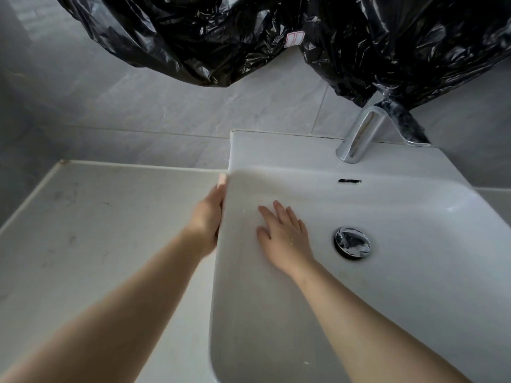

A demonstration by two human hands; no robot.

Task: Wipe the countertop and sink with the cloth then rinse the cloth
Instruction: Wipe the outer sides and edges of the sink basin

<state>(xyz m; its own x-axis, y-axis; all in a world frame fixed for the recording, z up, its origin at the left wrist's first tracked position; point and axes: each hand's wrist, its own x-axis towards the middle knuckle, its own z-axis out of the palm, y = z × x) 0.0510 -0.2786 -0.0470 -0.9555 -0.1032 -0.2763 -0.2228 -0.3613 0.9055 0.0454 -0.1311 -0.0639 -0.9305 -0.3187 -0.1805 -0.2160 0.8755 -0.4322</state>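
Note:
A white ceramic sink (414, 217) fills the right half of the view, with a chrome drain plug (352, 242) at its bottom. My right hand (284, 233) lies flat on the basin's inner left wall, fingers spread, holding nothing. My left hand (207, 217) rests against the sink's outer left side at the rim, fingers pointing away from me. Its thumb side is hidden behind the rim. The pale countertop (110, 230) stretches left of the sink and shows faint dark smudges. No cloth is visible.
A chrome faucet (359, 136) stands at the back of the sink, above the overflow slot (349, 181). A black plastic bag (276, 37) hangs over the grey tiled wall (138, 106) and touches the faucet. A raised lip (138, 165) edges the countertop.

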